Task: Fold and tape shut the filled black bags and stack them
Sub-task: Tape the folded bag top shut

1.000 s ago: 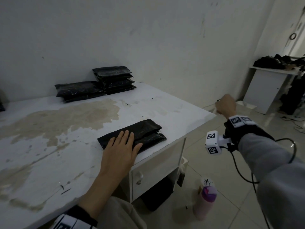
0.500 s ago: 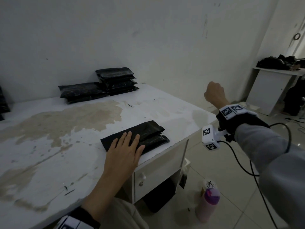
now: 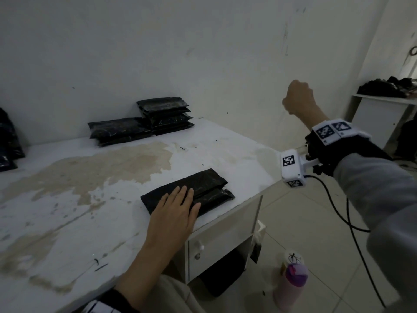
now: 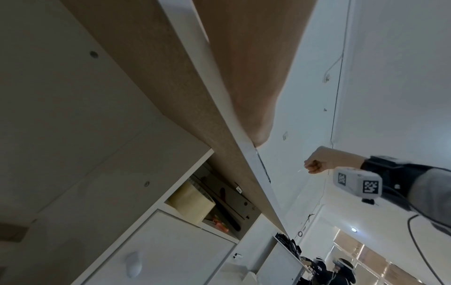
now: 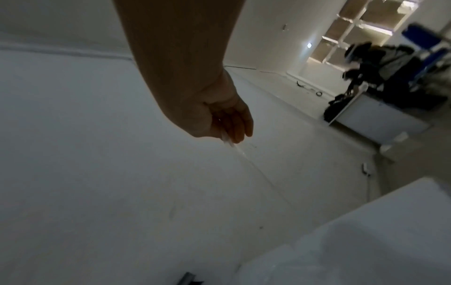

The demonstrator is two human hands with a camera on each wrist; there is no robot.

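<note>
A folded black bag [image 3: 204, 184] lies near the front right corner of the white table [image 3: 67, 199]. My left hand [image 3: 178, 206] lies flat on its near end, fingers straight, pressing it down. My right hand [image 3: 297, 98] is raised in the air beyond the table's right edge, fingers curled. In the right wrist view its fingers [image 5: 234, 125] pinch a thin strip of clear tape [image 5: 235, 147] that trails down and away. Finished black bags sit by the wall in a tall stack [image 3: 167, 116] and a lower stack [image 3: 117, 131].
More black bags [image 3: 9, 141] lie at the table's far left edge. A pink bottle [image 3: 291, 283] stands on the tiled floor by the table's drawer unit [image 3: 221, 240]. A white cabinet [image 3: 379, 118] with dark items stands at the right wall. A cable [image 3: 352, 213] hangs from my right wrist.
My right hand has risen and moved away from the table edge, drawing the tape strip out. My left hand has stayed flat on the folded bag.
</note>
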